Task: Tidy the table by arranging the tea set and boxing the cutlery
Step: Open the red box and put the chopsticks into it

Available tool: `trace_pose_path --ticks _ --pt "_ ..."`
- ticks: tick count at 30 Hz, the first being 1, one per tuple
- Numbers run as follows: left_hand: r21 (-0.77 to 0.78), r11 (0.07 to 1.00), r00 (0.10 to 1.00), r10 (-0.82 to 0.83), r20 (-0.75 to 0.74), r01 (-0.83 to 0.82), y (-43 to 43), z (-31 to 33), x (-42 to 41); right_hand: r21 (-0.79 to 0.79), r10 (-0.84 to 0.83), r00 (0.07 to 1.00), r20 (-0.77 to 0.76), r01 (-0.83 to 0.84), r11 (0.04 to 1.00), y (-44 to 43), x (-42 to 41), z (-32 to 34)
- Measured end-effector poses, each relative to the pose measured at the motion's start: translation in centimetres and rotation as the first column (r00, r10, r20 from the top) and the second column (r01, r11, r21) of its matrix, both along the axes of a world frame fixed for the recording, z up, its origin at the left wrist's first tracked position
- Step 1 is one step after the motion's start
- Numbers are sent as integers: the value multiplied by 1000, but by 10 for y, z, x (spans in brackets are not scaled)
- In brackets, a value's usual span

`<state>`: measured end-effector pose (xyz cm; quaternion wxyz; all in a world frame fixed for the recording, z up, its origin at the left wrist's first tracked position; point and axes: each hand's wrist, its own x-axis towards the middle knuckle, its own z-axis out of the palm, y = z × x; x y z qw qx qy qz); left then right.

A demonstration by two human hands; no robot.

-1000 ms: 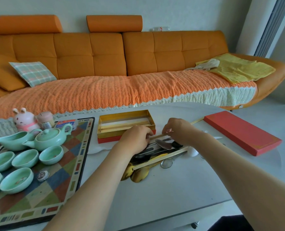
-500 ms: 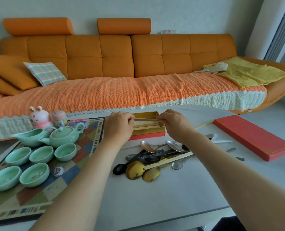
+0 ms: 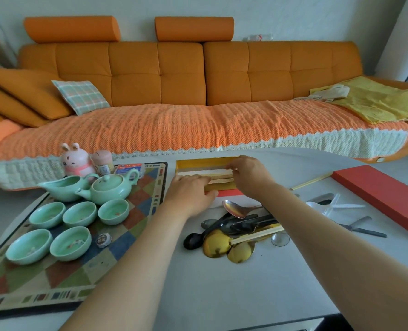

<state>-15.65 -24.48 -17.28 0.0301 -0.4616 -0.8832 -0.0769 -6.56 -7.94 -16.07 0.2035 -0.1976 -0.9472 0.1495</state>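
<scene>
An open gold-lined box with a red base sits at the table's far middle. Wooden chopsticks lie along its inside. My left hand rests at the box's near left corner, fingers on the chopsticks' left end. My right hand pinches their right end over the box. A heap of cutlery lies in front of the box: gold, silver and black spoons and one chopstick. A pale green teapot, pitcher and several cups stand on a patterned mat at left.
The red box lid lies at the right. A loose chopstick, white plastic spoons and a knife lie near it. A pink rabbit figure and a small jar stand behind the tea set. An orange sofa runs behind the table.
Both hands lifted chopsticks from the cutlery heap, carried them away from me to the box and lowered them inside. The view shifted upward and left.
</scene>
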Motion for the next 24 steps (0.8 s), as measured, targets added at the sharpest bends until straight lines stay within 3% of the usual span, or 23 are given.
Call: trace_pose_path --ticks 7,11,15,19,24 --pt "59 998 1000 -9 -19 10 9 3 4 -23 122 986 113 -120 992 -6 16 1" --pt "-13 1000 1000 6 -13 -6 11 7 12 -101 149 964 219 -129 986 -7 23 6" --pt "-57 996 997 71 -24 -72 15 13 17 -95 134 985 109 -124 988 1 33 7" --pt "65 998 997 15 -81 -10 28 26 33 2 104 988 -110 -105 994 22 50 8" --pt "121 984 981 -109 -163 129 46 37 61 70 -95 995 17 93 993 61 85 8"
